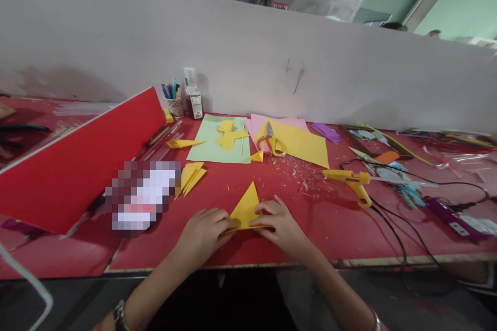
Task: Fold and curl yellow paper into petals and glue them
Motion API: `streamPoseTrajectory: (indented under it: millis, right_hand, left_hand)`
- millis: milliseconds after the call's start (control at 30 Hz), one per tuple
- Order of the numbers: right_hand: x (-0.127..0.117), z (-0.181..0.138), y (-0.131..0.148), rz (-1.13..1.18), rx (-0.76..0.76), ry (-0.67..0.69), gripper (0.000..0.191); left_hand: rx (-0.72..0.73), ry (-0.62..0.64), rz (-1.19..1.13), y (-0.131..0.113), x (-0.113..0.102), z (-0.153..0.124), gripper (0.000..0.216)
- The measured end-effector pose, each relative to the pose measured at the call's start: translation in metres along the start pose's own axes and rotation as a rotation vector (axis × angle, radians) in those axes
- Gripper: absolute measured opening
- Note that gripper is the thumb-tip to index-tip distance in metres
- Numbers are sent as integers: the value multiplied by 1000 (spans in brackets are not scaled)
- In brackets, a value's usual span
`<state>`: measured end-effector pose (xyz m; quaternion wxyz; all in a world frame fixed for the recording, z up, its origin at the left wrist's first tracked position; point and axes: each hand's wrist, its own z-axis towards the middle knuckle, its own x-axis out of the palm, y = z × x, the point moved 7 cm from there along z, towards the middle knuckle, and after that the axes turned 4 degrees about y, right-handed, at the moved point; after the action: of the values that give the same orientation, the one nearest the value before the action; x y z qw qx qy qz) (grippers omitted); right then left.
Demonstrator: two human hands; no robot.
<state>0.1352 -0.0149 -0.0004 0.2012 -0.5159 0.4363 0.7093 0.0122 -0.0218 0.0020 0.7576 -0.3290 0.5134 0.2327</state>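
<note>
- Find the yellow triangle (245, 210) of folded paper on the red table (221, 183), left of the glue gun (351, 180) and closer to the body, point facing away.
- Pinched at its left corner by the left hand (207, 228); gripped at its right corner by the right hand (280, 225), with thumb at the near edge and fingers curled over the top.
- Judging by that hold, probably working a crease along the near edge: keep both corners level, line up the layers before pressing, then run a fingertip outward from the middle.
- Pinch lightly and keep the paper low to the table; avoid raising one side, for fear of skewing the point.
- Stay away from the scraps (305, 178) just left of the glue gun; if trapped underneath, likely to dent the fold.
- See a patterned cup (175, 107) far left of the glue gun and beyond it, filled with pens (171, 89).
- Note a bottle (195, 101) with a label, also beyond and left of the glue gun; cannot tell how full.
- Look beyond and right of the glue gun for a shallow brown tray (407, 155), seemingly holding a white tube (381, 138) and small odds and ends.
</note>
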Motion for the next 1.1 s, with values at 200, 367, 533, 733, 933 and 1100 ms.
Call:
streamPoseTrajectory:
  millis: [200, 367, 533, 733, 933, 1100]
  right_hand:
    - [-3, 5, 0, 100, -6, -95, 9]
    - [-4, 6, -4, 164, 38, -110, 7]
    - [-3, 6, -11, 211, 98, -146, 7]
    - [-1, 8, -14, 225, 169, -174, 8]
    - [0, 6, -12, 147, 218, -272, 5]
    - [0, 6, -8, 75, 233, -260, 7]
  left_hand:
    - [-136, 34, -63, 9, 5, 2, 21]
    - [-146, 58, -83, 9, 5, 3, 21]
    - [-255, 54, -54, 14, 4, 0, 26]
    - [-281, 23, -52, 16, 3, -1, 26]
    - [-316, -55, 102, 16, -3, -3, 31]
    - [-361, 46, 163, 17, 2, -1, 24]
